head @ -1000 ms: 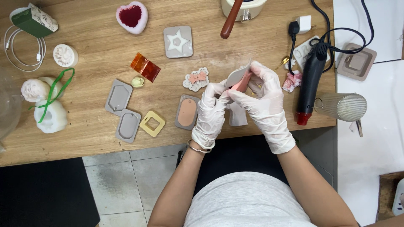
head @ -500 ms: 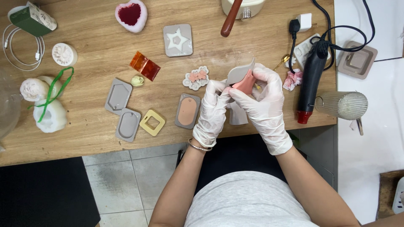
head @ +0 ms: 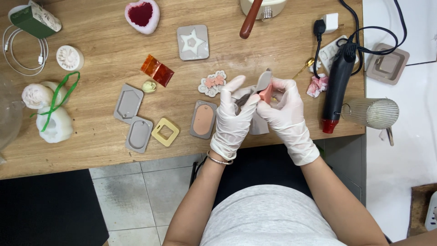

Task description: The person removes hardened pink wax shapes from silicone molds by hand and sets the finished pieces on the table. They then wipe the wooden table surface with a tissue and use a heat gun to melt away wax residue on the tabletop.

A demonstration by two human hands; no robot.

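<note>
Matt wooden table, rubbery grey mould

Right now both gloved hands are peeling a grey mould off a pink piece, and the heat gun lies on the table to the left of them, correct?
Not quite. In the head view the heat gun lies to the right of the hands, not the left. The left hand and right hand do hold the grey mould with the pink piece.

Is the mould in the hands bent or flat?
Bent: both gloved hands flex the grey mould, pink piece showing.

Gloved hands around grey mould
</note>
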